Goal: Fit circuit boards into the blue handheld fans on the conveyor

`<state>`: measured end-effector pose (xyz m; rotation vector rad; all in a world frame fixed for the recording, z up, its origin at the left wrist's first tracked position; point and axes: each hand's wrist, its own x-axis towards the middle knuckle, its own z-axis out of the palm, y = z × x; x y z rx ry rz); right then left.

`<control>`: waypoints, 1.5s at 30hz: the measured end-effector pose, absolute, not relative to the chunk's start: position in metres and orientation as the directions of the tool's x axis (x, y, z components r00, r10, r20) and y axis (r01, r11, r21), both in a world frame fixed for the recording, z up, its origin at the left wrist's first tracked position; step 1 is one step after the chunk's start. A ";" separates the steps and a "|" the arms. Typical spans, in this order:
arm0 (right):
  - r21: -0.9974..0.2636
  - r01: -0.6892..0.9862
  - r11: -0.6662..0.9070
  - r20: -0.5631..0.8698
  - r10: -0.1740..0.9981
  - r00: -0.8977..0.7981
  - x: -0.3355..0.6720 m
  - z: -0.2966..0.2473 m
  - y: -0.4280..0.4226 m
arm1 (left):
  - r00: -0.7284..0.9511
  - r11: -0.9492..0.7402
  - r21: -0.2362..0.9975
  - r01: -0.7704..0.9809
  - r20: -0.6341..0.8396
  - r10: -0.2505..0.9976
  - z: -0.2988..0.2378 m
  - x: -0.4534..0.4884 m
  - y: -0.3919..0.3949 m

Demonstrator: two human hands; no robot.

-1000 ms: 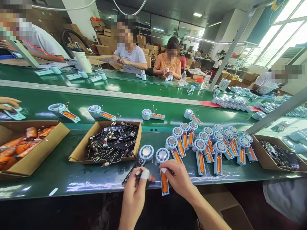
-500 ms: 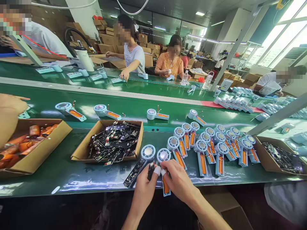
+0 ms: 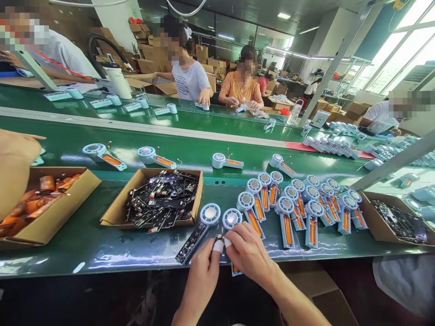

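My left hand (image 3: 204,269) grips a small black circuit board (image 3: 218,240), its thumb tip wrapped in white. My right hand (image 3: 249,249) is closed in a pinch at the board's end, a white cover on one fingertip; what it pinches is too small to make out. Just beyond the hands lies a light-blue fan-shaped housing (image 3: 232,218) with a round head, its handle mostly hidden under my hands. Left of it rests a similar housing (image 3: 210,214), with a black circuit board (image 3: 192,243) along its handle.
Cardboard boxes hold black circuit boards (image 3: 199,192), orange battery cells (image 3: 78,194) and more boards (image 3: 367,208). Several housings with orange cells (image 3: 285,226) stand grouped at right. Others (image 3: 219,160) lie on the green conveyor (image 3: 190,154). Another person's arm (image 3: 13,158) reaches in at left; co-workers sit opposite.
My hands have drawn together over the handle, and the board in my left hand has tilted its end toward my right fingers. Housings on the conveyor have shifted slightly right.
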<state>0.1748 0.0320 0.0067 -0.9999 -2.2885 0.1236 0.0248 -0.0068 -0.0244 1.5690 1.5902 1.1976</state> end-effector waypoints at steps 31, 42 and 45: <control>-0.606 0.655 0.451 0.260 0.891 -0.373 0.173 0.013 0.029 | 0.020 -0.292 0.751 0.593 0.348 0.937 -0.035 0.022 -0.006; -0.614 0.651 0.445 0.229 0.891 -0.392 0.173 0.018 0.030 | 0.149 -0.425 0.631 0.649 0.442 0.885 -0.041 0.013 -0.006; -0.578 0.625 0.524 0.276 0.847 -0.454 0.178 0.016 0.030 | 0.193 -0.421 0.712 0.561 0.383 0.904 -0.036 0.007 -0.002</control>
